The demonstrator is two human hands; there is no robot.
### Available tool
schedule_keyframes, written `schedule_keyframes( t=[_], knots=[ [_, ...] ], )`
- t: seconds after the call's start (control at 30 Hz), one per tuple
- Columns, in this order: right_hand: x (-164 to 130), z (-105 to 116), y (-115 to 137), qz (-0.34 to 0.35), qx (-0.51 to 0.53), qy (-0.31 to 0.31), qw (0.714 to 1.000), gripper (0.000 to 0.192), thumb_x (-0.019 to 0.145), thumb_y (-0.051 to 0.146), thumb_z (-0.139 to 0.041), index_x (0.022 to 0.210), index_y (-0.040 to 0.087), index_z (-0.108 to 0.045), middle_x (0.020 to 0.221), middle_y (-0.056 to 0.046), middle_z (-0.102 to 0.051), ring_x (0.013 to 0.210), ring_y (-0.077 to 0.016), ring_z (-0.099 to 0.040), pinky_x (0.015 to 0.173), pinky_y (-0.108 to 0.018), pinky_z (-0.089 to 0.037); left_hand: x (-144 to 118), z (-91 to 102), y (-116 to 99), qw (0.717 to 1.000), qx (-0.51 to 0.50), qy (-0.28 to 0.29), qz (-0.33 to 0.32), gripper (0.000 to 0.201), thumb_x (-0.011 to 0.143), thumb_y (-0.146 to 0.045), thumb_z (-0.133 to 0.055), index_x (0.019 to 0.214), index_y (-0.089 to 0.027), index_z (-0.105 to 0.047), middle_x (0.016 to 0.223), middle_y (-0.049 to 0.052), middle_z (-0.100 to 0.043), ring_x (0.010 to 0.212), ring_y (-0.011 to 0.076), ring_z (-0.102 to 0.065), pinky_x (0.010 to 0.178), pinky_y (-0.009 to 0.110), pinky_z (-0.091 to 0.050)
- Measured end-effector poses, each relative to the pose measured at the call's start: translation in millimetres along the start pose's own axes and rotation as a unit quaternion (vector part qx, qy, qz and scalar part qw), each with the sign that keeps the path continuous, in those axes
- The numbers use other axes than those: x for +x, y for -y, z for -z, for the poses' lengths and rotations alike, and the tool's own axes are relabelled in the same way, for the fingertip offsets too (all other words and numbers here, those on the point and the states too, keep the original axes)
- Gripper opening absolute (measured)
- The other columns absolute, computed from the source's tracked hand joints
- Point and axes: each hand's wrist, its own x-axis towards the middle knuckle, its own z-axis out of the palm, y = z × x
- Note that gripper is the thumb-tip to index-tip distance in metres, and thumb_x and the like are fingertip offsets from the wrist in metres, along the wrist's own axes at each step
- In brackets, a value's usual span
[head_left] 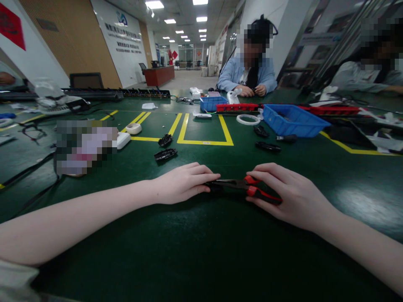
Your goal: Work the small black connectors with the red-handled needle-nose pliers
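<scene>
My right hand is closed round the red and black handles of a pair of needle-nose pliers. The jaws point left and reach a small black plastic part. My left hand pinches that part against the green table, and its fingers cover much of it. Whether the jaws grip the part or only touch it I cannot tell. Beyond my left hand lie two black plastic shell pieces, apart from each other. Farther right, past the pliers, rest more black pieces.
A blue bin stands at the back right, with a smaller blue bin behind. Between them lie a white ring and a red strip. At left are a tape roll, a white box and black straps. Co-workers sit across the table.
</scene>
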Motion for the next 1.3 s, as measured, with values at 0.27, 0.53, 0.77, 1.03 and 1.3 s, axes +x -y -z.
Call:
schedule_keyframes(
  t=[0.27,0.53,0.77,1.03,1.3],
  knots=[
    [0.2,1.2,0.5,-0.003,0.003,0.004,1.000,0.037,0.091,0.041,-0.058,0.117,0.017,-0.060,0.112,-0.014,-0.063,0.087,-0.0247,-0.066,0.071,-0.038,-0.058,-2.2,-1.5,2.5,0.999,-0.023,-0.027,-0.012,0.049,0.099,-0.020,-0.053,0.146,-0.022,-0.043,0.130,0.013,-0.059,0.114,0.0242,-0.057,0.096,0.043,-0.052],
    [-0.8,1.2,0.6,-0.017,0.024,0.016,0.999,0.037,0.090,0.041,-0.060,0.117,0.017,-0.060,0.111,-0.013,-0.063,0.085,-0.0237,-0.067,0.070,-0.036,-0.058,-2.1,0.5,0.7,0.999,-0.018,-0.025,-0.023,0.043,0.100,-0.022,-0.051,0.144,-0.024,-0.048,0.129,0.011,-0.059,0.114,0.0241,-0.057,0.097,0.041,-0.051],
    [-0.7,0.5,-0.6,-0.016,0.025,0.035,0.999,0.039,0.090,0.042,-0.059,0.119,0.016,-0.058,0.114,-0.013,-0.061,0.082,-0.0217,-0.066,0.066,-0.035,-0.058,-2.0,-0.6,2.8,1.000,-0.012,-0.012,-0.025,0.041,0.101,-0.023,-0.052,0.142,-0.023,-0.051,0.128,0.011,-0.060,0.113,0.0241,-0.058,0.096,0.040,-0.051],
    [-1.4,0.2,0.1,-0.007,0.003,0.035,0.999,0.039,0.090,0.040,-0.060,0.120,0.015,-0.057,0.115,-0.014,-0.061,0.087,-0.0236,-0.066,0.070,-0.037,-0.059,-1.1,-0.4,2.1,1.000,0.006,-0.013,-0.023,0.039,0.100,-0.023,-0.053,0.139,-0.018,-0.051,0.124,0.012,-0.064,0.110,0.0237,-0.060,0.093,0.039,-0.052],
    [-0.7,-1.6,-0.5,-0.005,0.004,0.025,1.000,0.040,0.091,0.043,-0.058,0.119,0.015,-0.058,0.112,-0.013,-0.062,0.086,-0.0230,-0.066,0.071,-0.036,-0.059,-0.6,0.0,1.7,1.000,0.010,-0.011,-0.018,0.038,0.101,-0.024,-0.051,0.138,-0.018,-0.052,0.123,0.011,-0.064,0.108,0.0238,-0.060,0.092,0.039,-0.052]
  ],
)
